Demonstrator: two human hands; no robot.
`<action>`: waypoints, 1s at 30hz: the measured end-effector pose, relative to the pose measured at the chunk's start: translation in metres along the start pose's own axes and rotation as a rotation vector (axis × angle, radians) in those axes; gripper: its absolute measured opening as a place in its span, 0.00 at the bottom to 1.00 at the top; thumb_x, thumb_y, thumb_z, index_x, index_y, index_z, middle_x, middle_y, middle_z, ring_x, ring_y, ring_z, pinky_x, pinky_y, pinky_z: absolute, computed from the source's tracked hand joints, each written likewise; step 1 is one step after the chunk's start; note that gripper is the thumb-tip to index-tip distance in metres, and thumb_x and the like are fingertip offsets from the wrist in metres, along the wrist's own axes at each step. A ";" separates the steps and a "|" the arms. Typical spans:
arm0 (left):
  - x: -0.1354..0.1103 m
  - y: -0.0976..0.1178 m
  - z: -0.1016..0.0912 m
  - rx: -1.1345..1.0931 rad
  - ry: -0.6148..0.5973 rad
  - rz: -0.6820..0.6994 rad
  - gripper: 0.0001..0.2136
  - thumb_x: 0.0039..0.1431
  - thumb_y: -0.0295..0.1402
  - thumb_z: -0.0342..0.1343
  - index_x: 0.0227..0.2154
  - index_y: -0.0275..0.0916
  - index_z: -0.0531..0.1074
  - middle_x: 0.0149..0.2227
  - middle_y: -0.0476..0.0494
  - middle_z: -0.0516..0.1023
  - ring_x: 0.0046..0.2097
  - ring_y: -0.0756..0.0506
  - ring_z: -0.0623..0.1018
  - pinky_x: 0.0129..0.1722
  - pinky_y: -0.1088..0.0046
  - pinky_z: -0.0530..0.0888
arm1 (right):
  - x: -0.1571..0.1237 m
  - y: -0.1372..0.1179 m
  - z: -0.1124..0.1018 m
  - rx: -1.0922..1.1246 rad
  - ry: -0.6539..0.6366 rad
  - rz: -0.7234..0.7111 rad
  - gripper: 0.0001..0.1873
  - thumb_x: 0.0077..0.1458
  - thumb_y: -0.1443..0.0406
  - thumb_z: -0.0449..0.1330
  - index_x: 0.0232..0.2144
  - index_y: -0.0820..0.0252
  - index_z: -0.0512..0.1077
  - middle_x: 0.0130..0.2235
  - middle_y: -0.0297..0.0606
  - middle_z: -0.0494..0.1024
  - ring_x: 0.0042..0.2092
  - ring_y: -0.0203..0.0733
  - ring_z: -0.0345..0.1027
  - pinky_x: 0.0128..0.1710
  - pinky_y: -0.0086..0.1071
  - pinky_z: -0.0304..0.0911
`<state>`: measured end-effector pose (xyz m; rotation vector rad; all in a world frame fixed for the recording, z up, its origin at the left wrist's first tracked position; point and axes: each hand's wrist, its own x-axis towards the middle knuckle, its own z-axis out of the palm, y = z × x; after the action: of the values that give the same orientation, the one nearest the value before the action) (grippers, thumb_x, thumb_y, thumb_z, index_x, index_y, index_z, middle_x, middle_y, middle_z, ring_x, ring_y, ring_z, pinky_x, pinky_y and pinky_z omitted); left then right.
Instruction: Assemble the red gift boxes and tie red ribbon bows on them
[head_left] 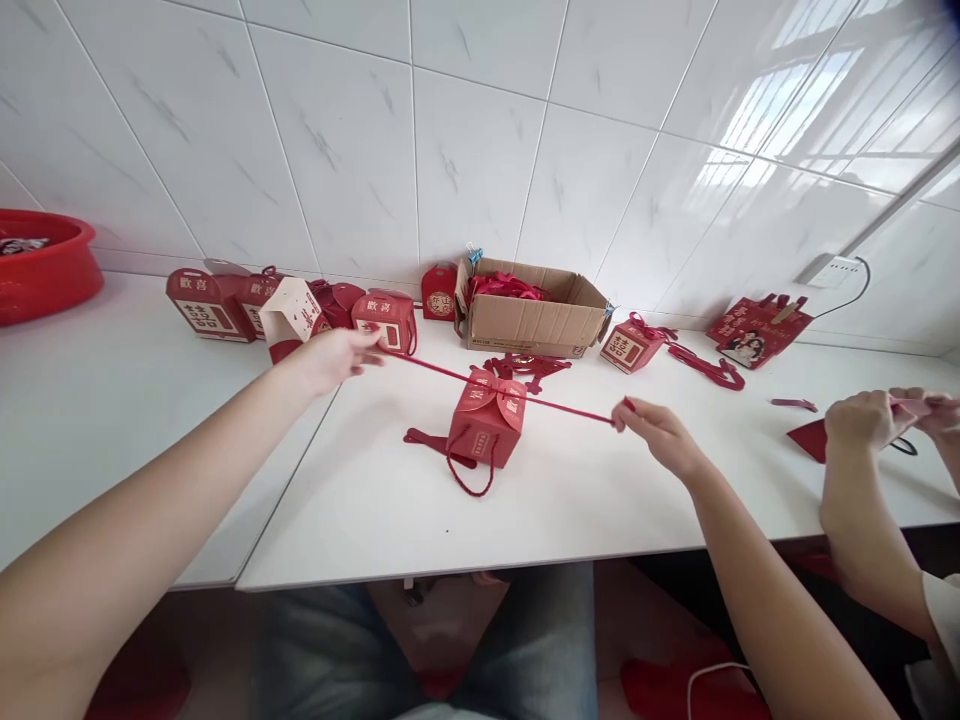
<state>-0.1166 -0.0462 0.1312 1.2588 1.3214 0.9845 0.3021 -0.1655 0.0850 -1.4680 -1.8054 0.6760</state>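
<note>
A small red gift box (pixel 487 425) stands on the white table in front of me, its rounded flaps folded together on top. A thin red ribbon (pixel 566 408) runs taut across those flaps, out to both sides. My left hand (pixel 337 360) pinches its left end, with some fingers held loosely apart. At the other end, my right hand (pixel 656 432) is closed on the ribbon. A twisted red cord handle (pixel 471 493) hangs from the box's near side. Beside the box's left side lies a flat red cardboard piece (pixel 427 440), partly hidden behind it.
Behind is a cardboard carton (pixel 525 318) of red ribbons. Several red boxes (pixel 214 305) line the wall at left; a tied box (pixel 632 343) and loose ribbon (pixel 706 368) lie right. A red basin (pixel 49 265) stands far left. A co-worker's hands (pixel 862 425) hold something pink at right.
</note>
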 end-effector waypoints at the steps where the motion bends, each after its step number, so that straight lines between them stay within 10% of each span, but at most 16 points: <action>1: 0.001 -0.013 -0.006 0.048 -0.012 -0.061 0.11 0.43 0.37 0.63 0.23 0.35 0.70 0.27 0.44 0.75 0.32 0.45 0.73 0.30 0.72 0.59 | -0.007 0.011 0.002 0.018 -0.045 0.062 0.23 0.61 0.48 0.51 0.24 0.57 0.69 0.30 0.35 0.69 0.34 0.40 0.62 0.39 0.37 0.59; 5: 0.001 -0.044 -0.011 0.225 -0.053 -0.175 0.13 0.39 0.41 0.64 0.22 0.35 0.72 0.26 0.42 0.76 0.32 0.42 0.74 0.29 0.72 0.58 | -0.014 0.025 0.015 0.132 -0.197 0.160 0.25 0.58 0.45 0.52 0.24 0.58 0.70 0.37 0.38 0.75 0.43 0.45 0.67 0.48 0.39 0.60; 8: -0.002 -0.048 -0.006 0.348 -0.044 -0.173 0.15 0.37 0.42 0.65 0.25 0.36 0.73 0.32 0.38 0.77 0.36 0.39 0.75 0.33 0.69 0.62 | 0.002 0.015 0.018 0.186 -0.029 0.232 0.23 0.54 0.44 0.57 0.35 0.57 0.73 0.47 0.42 0.75 0.49 0.49 0.68 0.52 0.44 0.61; 11: -0.011 -0.039 0.008 0.512 0.186 0.108 0.28 0.35 0.40 0.66 0.43 0.37 0.71 0.50 0.33 0.72 0.52 0.33 0.71 0.46 0.62 0.66 | 0.026 -0.006 0.019 0.143 0.295 0.206 0.31 0.48 0.45 0.63 0.49 0.55 0.68 0.56 0.48 0.70 0.53 0.54 0.67 0.51 0.50 0.63; 13: -0.019 -0.031 0.025 0.611 0.336 0.415 0.34 0.40 0.41 0.64 0.53 0.38 0.65 0.58 0.32 0.65 0.62 0.32 0.62 0.56 0.57 0.63 | 0.041 -0.025 0.025 0.109 0.288 0.057 0.31 0.49 0.47 0.64 0.51 0.53 0.68 0.58 0.47 0.69 0.57 0.54 0.65 0.52 0.51 0.64; 20: -0.037 -0.024 0.096 0.409 -0.126 0.482 0.16 0.52 0.41 0.58 0.44 0.45 0.74 0.60 0.41 0.65 0.62 0.36 0.65 0.59 0.55 0.66 | 0.074 -0.065 0.077 -0.049 -0.220 -0.347 0.35 0.44 0.49 0.68 0.53 0.55 0.69 0.53 0.46 0.71 0.55 0.52 0.65 0.53 0.49 0.65; 30: -0.025 -0.043 0.103 0.302 -0.267 0.473 0.12 0.50 0.35 0.59 0.40 0.44 0.73 0.52 0.42 0.72 0.55 0.39 0.72 0.59 0.57 0.67 | 0.066 -0.050 0.101 0.063 -0.056 -0.435 0.20 0.46 0.64 0.66 0.44 0.55 0.71 0.45 0.41 0.72 0.46 0.44 0.69 0.48 0.43 0.67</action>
<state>-0.0230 -0.0846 0.0773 1.9230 1.0058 0.9104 0.1852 -0.1087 0.0740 -0.9741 -2.0371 0.5488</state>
